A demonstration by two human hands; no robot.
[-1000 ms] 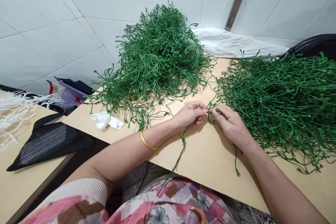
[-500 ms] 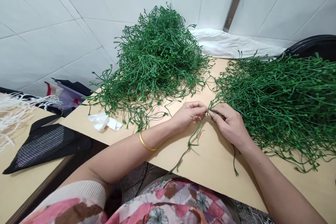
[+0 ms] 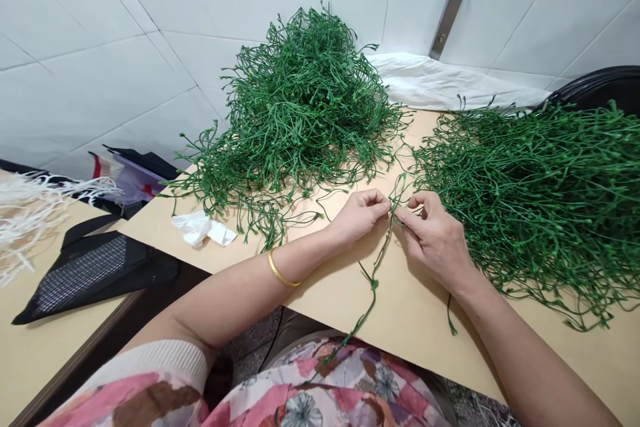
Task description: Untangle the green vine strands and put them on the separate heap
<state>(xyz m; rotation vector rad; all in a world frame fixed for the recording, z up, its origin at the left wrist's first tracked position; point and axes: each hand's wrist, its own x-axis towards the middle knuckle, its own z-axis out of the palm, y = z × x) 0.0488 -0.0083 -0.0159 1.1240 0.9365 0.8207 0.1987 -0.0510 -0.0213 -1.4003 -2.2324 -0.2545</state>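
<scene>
A knotted green cord [image 3: 374, 283] hangs from between my hands down over the table's front edge onto the floral clothing. My left hand [image 3: 361, 215], its wrist in a gold bangle, pinches this cord between thumb and forefinger. Close beside it, my right hand [image 3: 434, 230] has its thumb and forefinger closed on the green strands at the same spot. A short loose end [image 3: 452, 323] shows below the right wrist. Behind my hands, a tall heap of green cords [image 3: 305, 100] stands at the left, and a wide pile of green cords [image 3: 540, 193] lies at the right.
Crumpled white tissue [image 3: 203, 228] lies left of my forearm. On a second table [image 3: 30, 360] are white strands [image 3: 30, 213] and a black mesh pouch [image 3: 85, 273]. White cloth [image 3: 450, 83] and a black round item [image 3: 600, 90] sit by the tiled wall.
My right hand has turned and lifted a little, its fingers now more bent. A loop of cord stands up above the pinch, and the hanging length has swung slightly right.
</scene>
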